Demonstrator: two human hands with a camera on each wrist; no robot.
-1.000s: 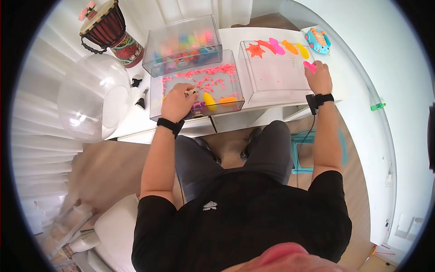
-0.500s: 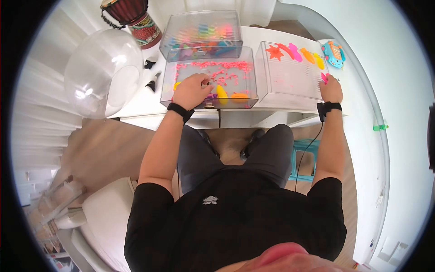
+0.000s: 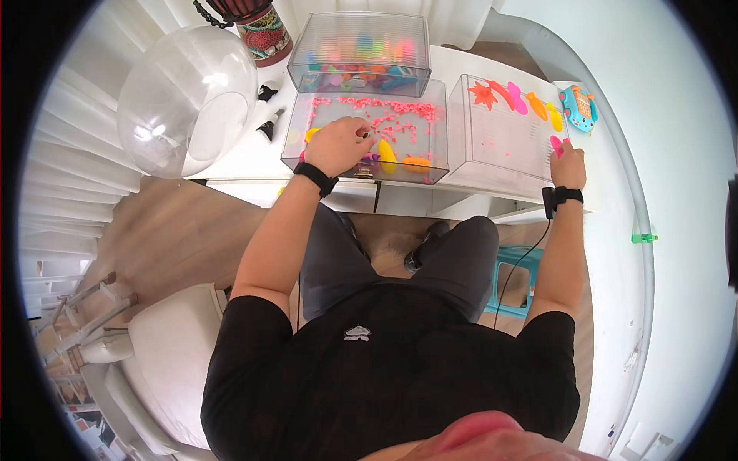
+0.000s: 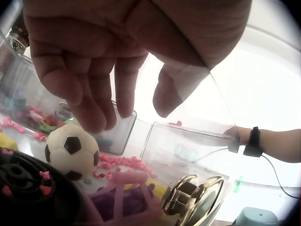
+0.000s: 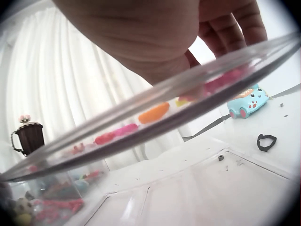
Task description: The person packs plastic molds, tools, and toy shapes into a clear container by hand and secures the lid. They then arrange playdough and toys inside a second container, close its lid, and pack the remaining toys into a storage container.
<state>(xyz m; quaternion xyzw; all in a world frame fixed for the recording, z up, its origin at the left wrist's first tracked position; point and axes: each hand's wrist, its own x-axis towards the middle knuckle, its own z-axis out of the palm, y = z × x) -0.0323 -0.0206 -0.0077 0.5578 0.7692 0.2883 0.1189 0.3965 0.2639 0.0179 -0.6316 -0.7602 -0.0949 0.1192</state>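
My left hand (image 3: 336,147) is over the near left part of a clear drawer (image 3: 443,154), its fingers loosely bent and the thumb apart. In the left wrist view a small soccer ball (image 4: 72,151) sits below its fingertips. Around the ball are a black round piece (image 4: 33,188), a pink-and-purple toy (image 4: 127,200) and a gold clasp (image 4: 190,200). At the right, my right hand (image 3: 568,167) pinches a bright pink plastic toy (image 3: 556,144) at the corner of a clear box (image 3: 500,138). The hand partly hides that toy.
Along the box's far right side lie an orange spiky shape (image 3: 483,95) and several coloured toys. A blue toy phone (image 3: 578,109) is beside them. Another clear box (image 3: 361,46) stands behind the drawer. A clear dome (image 3: 184,100) and a drum (image 3: 265,34) stand at left.
The head view has shifted, so the table things appear farther right. My right hand stays at the box's corner with the pink toy; less of the ball shows by my left hand.
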